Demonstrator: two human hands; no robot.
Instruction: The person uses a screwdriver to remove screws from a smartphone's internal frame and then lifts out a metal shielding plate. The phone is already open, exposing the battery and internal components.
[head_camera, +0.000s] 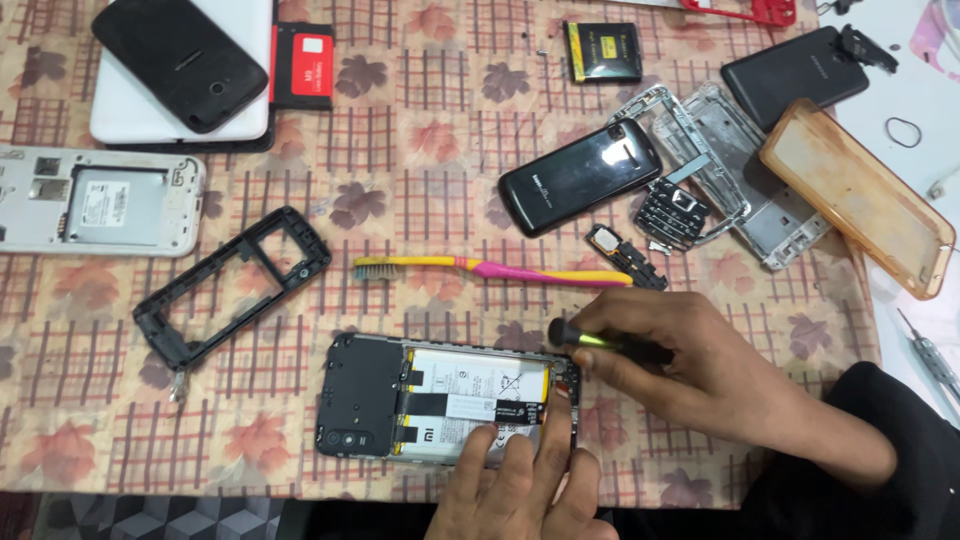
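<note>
Just below the yellow-and-pink toothbrush (495, 269) lies the opened phone (445, 401), back cover off, white battery and black ribbon cable bare. It looks light, rigid and fragile inside, best held by its outer frame. The left hand (520, 490) presses flat fingers on its lower right corner; the right hand (690, 365) is closed around a screwdriver (600, 341) at the phone's right end.

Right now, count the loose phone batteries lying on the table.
2: a red-and-black battery at top left beside the white tablet, and a yellow-and-black battery at top centre. Others may be hidden under covers.
</note>
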